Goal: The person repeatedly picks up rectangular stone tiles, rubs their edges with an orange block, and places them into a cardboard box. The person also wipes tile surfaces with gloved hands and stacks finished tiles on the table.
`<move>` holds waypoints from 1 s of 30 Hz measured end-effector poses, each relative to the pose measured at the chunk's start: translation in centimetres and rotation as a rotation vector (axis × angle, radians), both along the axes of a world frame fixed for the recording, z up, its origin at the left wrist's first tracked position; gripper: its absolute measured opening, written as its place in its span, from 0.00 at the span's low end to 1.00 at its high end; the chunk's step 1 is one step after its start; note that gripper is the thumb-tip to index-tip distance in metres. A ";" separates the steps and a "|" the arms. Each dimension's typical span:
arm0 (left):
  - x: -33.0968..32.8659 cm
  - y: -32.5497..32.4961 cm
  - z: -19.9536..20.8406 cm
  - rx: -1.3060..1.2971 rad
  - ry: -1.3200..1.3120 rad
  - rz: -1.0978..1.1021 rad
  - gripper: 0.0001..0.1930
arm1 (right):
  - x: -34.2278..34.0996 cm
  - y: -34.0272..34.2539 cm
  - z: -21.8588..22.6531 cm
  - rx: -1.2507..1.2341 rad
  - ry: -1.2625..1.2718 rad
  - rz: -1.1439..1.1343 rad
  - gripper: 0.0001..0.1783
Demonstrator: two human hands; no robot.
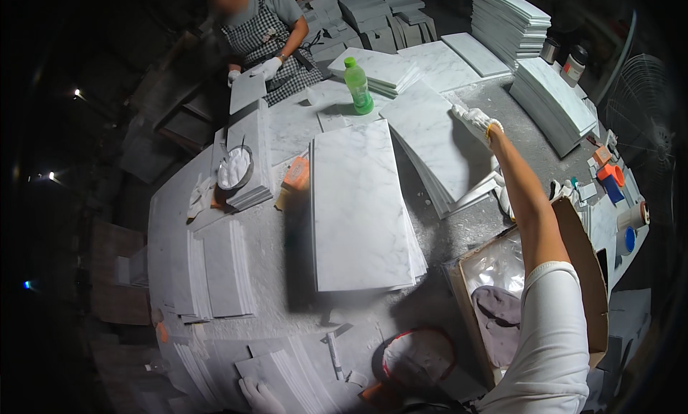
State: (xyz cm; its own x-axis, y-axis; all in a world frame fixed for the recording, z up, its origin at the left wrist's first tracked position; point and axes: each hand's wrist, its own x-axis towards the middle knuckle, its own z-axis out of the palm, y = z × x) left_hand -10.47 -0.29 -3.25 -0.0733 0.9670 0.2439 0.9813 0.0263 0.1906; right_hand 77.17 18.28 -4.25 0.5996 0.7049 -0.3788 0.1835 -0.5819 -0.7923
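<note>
My right hand point(474, 119), in a white glove with a yellow cuff, reaches across the table. Its fingers are closed at the far right edge of a pale grey-veined marble slab point(430, 138), top of a fanned stack. Low at the left, a white-gloved hand point(259, 396), apparently my left, lies with fingers stretched over a stack of slabs point(283, 378); its arm is out of view. Between them stands another marble stack point(355, 206). Partly hidden beside my right forearm, a white glove point(504, 199) shows near the slab's corner; whether it is worn cannot be seen.
A cardboard box point(476, 328) holds clear plastic and a mauve cloth item. A green bottle point(358, 88) stands beyond the middle stack. Across the table, a person in a checked apron point(287, 81) holds a slab. More slab stacks point(555, 102), a bowl point(235, 167) and a fan point(648, 106) surround the work area.
</note>
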 end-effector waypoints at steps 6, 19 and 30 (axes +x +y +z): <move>-3.0 -0.1 -2.7 0.066 -0.095 -0.075 0.23 | 0.8 1.9 -0.5 -0.047 -0.212 -0.027 0.40; 1.6 -0.3 1.5 -0.168 -0.060 0.156 0.25 | 6.6 0.5 -2.9 0.226 -1.004 0.112 0.23; 1.3 -0.8 2.0 -0.289 0.065 0.273 0.28 | -8.5 4.5 19.3 0.886 -0.682 0.315 0.26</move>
State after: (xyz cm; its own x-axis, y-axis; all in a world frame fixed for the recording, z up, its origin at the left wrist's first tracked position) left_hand -9.13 -1.04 -1.25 -0.3308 0.9434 -0.0224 0.9404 0.3316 0.0754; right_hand 68.62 22.76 15.08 0.2396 0.7156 0.6561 0.7671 0.2747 -0.5797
